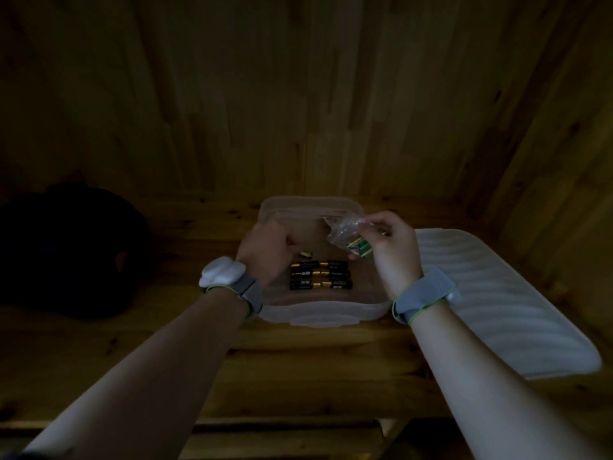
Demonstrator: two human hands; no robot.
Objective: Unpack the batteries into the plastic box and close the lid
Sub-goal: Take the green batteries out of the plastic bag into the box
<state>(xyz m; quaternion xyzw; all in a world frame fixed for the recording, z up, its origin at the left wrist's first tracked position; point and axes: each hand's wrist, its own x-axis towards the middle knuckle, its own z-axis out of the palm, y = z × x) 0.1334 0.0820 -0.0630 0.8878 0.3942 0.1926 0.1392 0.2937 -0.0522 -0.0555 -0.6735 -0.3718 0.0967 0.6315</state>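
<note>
A clear plastic box (318, 314) stands open on the wooden table in front of me. Several black-and-gold batteries (320, 275) lie in rows on its floor. My left hand (265, 249) hovers inside the box on the left, fingers closed on a small battery (306, 254) just above the rows. Over the box's right side, my right hand (388, 242) pinches a crinkled clear plastic bag (345, 232) with green batteries (360, 249) in its lower end. The ribbed white lid (504, 303) lies flat on the table to the right of the box.
A dark rounded object, perhaps a bag (69, 250), sits on the table at the far left. Wooden plank walls (298, 94) close in behind and to the right. The scene is dim. Both wrists wear grey bands.
</note>
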